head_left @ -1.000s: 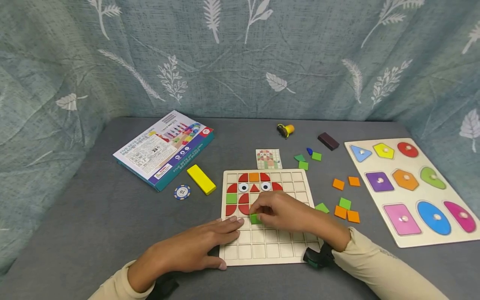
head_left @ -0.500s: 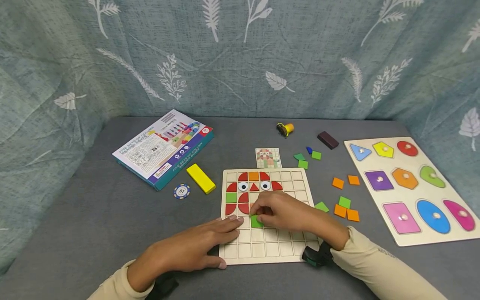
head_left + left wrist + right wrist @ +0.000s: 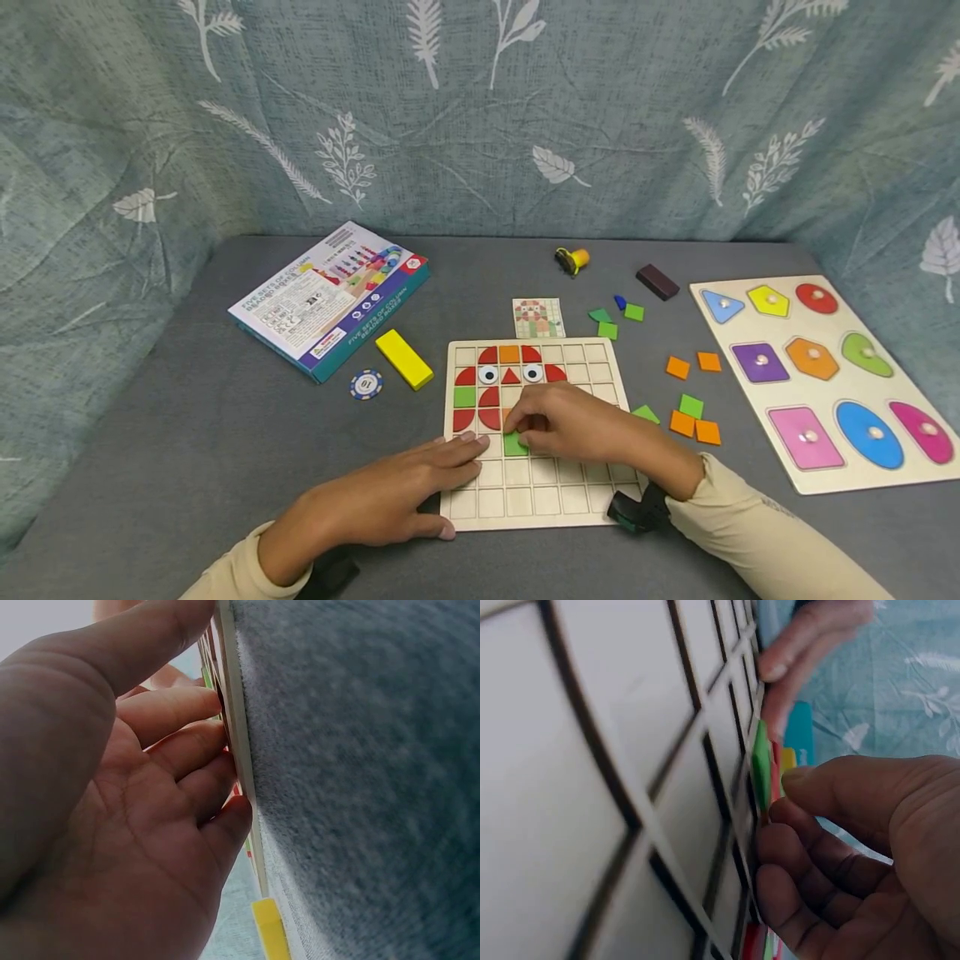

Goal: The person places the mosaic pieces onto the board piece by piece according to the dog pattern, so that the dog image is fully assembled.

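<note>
On the gridded board (image 3: 517, 502): a green square tile (image 3: 515, 446), near the red pieces (image 3: 489, 418).
Right hand (image 3: 564, 421): its grip pinches that green square tile between thumb and fingers.
Left hand (image 3: 408, 482): grip relaxed, fingers extended, fingertips resting at the board's left side.
Beyond its far edge: a picture card (image 3: 537, 318) on the bench (image 3: 225, 467).

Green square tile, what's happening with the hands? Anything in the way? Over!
Right hand: curled fingertips on the green square tile. Left hand: resting on the pale wooden grid board. Tile: seating unclear, view partly blocked by right hand.
</note>
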The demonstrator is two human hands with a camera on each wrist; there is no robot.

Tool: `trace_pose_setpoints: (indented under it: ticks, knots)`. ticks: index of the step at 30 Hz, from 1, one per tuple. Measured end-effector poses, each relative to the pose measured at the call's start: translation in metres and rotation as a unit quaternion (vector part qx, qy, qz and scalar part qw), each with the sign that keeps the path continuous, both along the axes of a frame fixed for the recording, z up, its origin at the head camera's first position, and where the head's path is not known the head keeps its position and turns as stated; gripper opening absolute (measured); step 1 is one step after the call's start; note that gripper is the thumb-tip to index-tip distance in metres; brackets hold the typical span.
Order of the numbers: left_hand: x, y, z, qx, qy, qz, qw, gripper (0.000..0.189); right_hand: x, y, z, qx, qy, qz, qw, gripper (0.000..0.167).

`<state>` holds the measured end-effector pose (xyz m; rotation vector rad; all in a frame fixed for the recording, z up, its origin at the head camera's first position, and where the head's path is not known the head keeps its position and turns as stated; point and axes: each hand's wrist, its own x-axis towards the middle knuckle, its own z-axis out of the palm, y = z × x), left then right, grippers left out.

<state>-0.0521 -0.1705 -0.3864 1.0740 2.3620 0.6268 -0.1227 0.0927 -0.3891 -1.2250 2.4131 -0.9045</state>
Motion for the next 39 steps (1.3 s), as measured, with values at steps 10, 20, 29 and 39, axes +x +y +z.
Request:
trace_pose_setpoints:
  ticks: [10,20,29,39]
  knots:
    - [0.000,0.001,-0.002,-0.002,0.006,-0.005,1.0000,0.068,-0.002,0.019,0.002,-0.035,0.013,-0.021,0.9991,0.019]
    - [0.000,0.001,-0.001,-0.002,0.011,-0.005,0.9999,0.069,-0.003,0.042,0.002,-0.057,0.015,-0.050,0.9970,0.024]
    - [0.002,-0.001,-0.002,0.004,0.002,-0.001,1.0000,0.068,0.001,0.065,0.001,-0.059,-0.006,-0.072,0.9956,0.024]
    - [0.003,-0.001,-0.001,0.009,-0.016,0.013,0.9997,0.068,0.017,0.104,0.008,-0.058,0.002,-0.152,0.9867,0.022]
